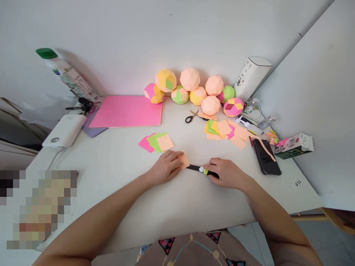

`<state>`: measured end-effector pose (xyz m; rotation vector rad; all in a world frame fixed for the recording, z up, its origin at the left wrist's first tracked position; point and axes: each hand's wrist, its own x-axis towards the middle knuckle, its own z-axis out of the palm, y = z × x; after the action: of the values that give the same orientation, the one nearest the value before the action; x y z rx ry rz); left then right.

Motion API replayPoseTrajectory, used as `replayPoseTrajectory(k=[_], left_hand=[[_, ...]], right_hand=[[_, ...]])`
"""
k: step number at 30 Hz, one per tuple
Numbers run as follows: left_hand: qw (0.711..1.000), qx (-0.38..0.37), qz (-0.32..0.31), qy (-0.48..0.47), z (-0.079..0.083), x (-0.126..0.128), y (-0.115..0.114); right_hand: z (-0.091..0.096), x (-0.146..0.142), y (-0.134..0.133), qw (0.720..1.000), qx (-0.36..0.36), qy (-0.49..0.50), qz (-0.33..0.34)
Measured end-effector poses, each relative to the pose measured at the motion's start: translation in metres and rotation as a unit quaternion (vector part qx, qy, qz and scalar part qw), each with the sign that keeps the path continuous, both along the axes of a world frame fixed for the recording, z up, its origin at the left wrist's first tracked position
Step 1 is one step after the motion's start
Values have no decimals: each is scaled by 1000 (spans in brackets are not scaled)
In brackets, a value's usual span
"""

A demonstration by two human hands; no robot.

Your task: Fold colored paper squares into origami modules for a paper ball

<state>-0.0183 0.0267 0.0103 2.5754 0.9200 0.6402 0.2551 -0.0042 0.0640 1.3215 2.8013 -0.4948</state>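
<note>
Near the middle of the white table point(124, 199), my left hand point(168, 166) has its fingers closed over a peach paper square point(184, 159). My right hand point(226, 171) grips a slim black tool with a white piece and a yellow-green part point(195, 168). Its far end reaches the paper's lower right corner; whether it lies over or under the paper I cannot tell. Beyond my left hand, pink, green and peach paper squares point(156, 142) overlap. A larger spread of coloured paper squares point(222, 128) lies beyond my right hand.
Several faceted paper balls point(190, 79) are piled against the wall. Black-handled scissors point(191, 116) and a pink board point(127, 111) lie at the back. On the right are a phone point(266, 159) and a drink carton point(298, 146); on the left, a white device point(65, 130) with a cable.
</note>
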Motion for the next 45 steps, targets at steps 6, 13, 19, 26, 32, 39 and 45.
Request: replayPoseTrajectory(k=[6,13,19,26,32,39,45], left_hand=[[1000,2,-4,-1,0,0,0],[1000,-10,0,3,3,1,0],[1000,-12,4,6,3,1,-1],[1000,-10,6,10,3,1,-1],[1000,-6,4,13,3,1,-1],[1000,0,5,14,2,1,-1],[1000,8,5,9,2,1,-1]], right_hand=[[0,-1,0,1000,-1,-12,-16],[-4,-5,1,1000,7,-13,-25],[-8,-11,1,998,31,-26,-38],[-7,-17,1,997,26,-44,-59],[-11,-23,1,995,44,-49,-75],[-13,-31,2,993,58,-62,-88],[-17,-40,3,991,75,-59,-98]])
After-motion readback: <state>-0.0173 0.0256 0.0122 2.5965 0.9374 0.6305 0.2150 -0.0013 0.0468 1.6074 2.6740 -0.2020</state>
